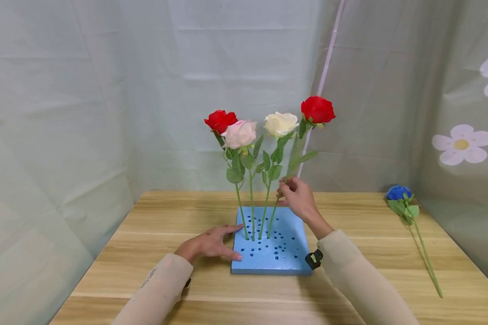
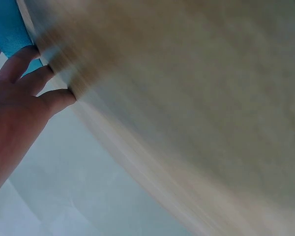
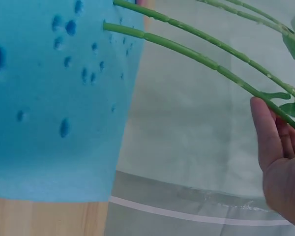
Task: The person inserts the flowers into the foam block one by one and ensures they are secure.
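A blue foam board (image 1: 268, 266) full of small holes lies on the table. Four stems would be too exact to list, so several artificial roses stand in it: a red rose (image 1: 220, 121), a pink rose (image 1: 240, 134), a white rose (image 1: 281, 124) and a taller red rose (image 1: 318, 109) on the right. My right hand (image 1: 298, 197) pinches the stem (image 3: 201, 59) of the right-hand red rose, whose lower end sits in a hole. My left hand (image 1: 212, 242) rests against the board's left edge, fingers spread; in the left wrist view the hand (image 2: 19, 98) touches board and table.
On the table's right side lies a blue rose (image 1: 398, 192) with a long green stem. A pale curtain (image 1: 244, 54) hangs behind the wooden table (image 1: 146, 225), and a flower-patterned cloth (image 1: 462, 144) hangs at the right.
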Tool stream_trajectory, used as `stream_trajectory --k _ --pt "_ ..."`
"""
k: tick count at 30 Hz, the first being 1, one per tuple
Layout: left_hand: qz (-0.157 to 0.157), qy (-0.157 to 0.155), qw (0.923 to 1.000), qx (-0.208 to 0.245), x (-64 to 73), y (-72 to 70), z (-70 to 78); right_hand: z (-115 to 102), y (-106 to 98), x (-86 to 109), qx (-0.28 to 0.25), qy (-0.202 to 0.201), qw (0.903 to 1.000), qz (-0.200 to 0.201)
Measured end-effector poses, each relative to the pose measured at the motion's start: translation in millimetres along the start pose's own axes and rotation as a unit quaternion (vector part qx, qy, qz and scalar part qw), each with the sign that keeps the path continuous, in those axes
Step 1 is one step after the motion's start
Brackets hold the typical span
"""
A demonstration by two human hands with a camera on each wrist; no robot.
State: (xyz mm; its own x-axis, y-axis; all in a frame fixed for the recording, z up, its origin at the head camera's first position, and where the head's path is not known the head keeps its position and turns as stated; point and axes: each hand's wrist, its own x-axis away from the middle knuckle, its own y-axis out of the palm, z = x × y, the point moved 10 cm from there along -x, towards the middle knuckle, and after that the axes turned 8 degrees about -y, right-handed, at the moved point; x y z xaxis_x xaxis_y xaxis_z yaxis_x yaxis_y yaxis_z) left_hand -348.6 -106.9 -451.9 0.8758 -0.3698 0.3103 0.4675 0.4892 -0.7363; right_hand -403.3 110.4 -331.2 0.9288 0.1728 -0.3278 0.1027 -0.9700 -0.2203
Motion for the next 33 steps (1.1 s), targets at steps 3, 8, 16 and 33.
stream_trajectory --k 3,8,16,33 --pt "-0.001 0.000 1.0000 0.000 0.8 -0.4 0.1 -0.3 3.9 -4.6 -0.010 0.013 0.9997 -0.017" --pt "-0.004 0.002 1.0000 0.005 1.0 0.9 1.9 2.6 9.4 -12.4 -0.027 0.026 0.9983 -0.044" --pt "-0.005 0.003 1.0000 0.002 0.7 2.7 1.7 9.5 7.5 -15.6 -0.037 0.035 0.9979 -0.041" --pt "0.002 -0.006 1.0000 0.001 2.6 0.8 0.7 -7.9 19.0 -10.0 -0.025 0.016 0.9909 -0.131"
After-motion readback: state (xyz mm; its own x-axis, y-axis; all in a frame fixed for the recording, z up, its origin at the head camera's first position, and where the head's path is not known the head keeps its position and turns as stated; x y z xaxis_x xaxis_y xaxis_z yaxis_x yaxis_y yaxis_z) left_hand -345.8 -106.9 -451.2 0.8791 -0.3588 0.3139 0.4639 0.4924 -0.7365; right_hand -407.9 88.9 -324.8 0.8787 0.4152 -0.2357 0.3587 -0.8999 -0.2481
